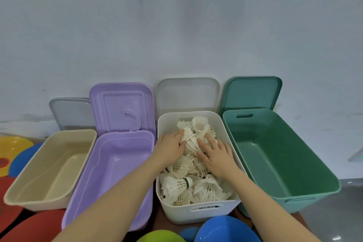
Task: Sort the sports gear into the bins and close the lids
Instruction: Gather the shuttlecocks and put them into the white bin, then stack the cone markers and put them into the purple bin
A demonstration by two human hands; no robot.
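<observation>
Looks like the white feathered shuttlecocks (pixel 193 163) are being pressed down in the white plastic bin (pixel 204 213) at centre frame by the left hand (pixel 170 148) and right hand (pixel 217 158), fingers spread flat, so its pale lid (pixel 187 94) propped behind probably gets lowered next.

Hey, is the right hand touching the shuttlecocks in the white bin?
Touching. The head view shows the right hand lying flat, fingers spread, directly on the pile of shuttlecocks inside the white bin.
</observation>
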